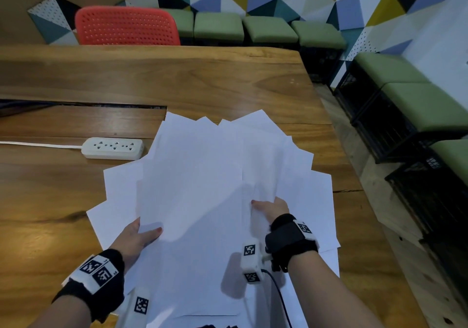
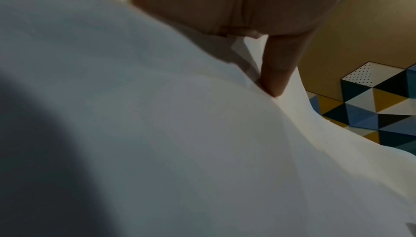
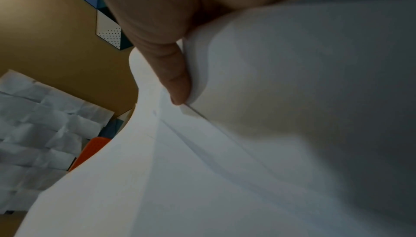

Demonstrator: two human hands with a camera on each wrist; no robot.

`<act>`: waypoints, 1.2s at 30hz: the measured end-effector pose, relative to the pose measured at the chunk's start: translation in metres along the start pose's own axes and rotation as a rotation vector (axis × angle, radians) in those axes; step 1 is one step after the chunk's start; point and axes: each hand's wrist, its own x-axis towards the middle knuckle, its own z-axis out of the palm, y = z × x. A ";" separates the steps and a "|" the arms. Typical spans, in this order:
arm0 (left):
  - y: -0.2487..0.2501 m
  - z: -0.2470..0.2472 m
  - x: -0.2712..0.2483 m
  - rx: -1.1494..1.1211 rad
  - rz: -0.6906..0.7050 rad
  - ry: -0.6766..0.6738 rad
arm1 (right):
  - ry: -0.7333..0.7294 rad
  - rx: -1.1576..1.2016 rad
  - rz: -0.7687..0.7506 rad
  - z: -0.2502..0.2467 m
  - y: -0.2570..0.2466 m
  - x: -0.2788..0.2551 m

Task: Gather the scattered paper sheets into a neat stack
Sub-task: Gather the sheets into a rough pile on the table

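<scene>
Several white paper sheets [image 1: 202, 175] lie fanned and overlapping on the wooden table [image 1: 177, 79], corners sticking out on all sides. My left hand [image 1: 141, 236] grips the pile's near left edge, thumb on top and fingers hidden beneath. My right hand [image 1: 271, 208] grips the near right part, thumb on top, fingers under the paper. In the left wrist view my thumb [image 2: 276, 73] presses onto the bent sheets [image 2: 180, 143]. In the right wrist view my thumb [image 3: 178, 84] pinches curved sheets [image 3: 225, 169] that fill the frame.
A white power strip [image 1: 112, 148] with its cable lies left of the pile. A slot in the tabletop [image 1: 83, 104] runs behind it. A red chair [image 1: 126, 26] stands at the far edge. Green-cushioned stools [image 1: 410, 104] line the right side, past the table's edge.
</scene>
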 end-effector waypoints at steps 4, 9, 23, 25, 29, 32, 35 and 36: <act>-0.001 -0.002 0.006 0.057 -0.018 -0.007 | -0.061 0.175 0.004 -0.006 0.011 -0.001; -0.006 -0.008 0.008 0.100 0.016 0.035 | 0.048 0.324 -0.013 -0.031 0.016 -0.002; -0.011 -0.015 0.005 -0.046 0.016 0.018 | 0.166 0.236 -0.010 -0.043 0.037 -0.034; -0.011 -0.020 0.005 -0.055 0.018 0.034 | 0.145 0.326 0.023 -0.052 0.034 -0.035; -0.013 -0.021 0.005 -0.038 -0.004 0.012 | -0.104 0.504 0.150 -0.041 0.034 -0.050; -0.016 -0.021 0.005 -0.024 -0.005 0.018 | -0.002 0.397 0.073 -0.030 0.042 -0.048; -0.018 -0.027 0.007 -0.021 -0.011 0.040 | 0.049 0.395 -0.004 -0.033 0.033 -0.051; -0.020 -0.031 0.008 -0.018 -0.012 0.050 | 0.047 0.403 -0.024 -0.036 0.030 -0.050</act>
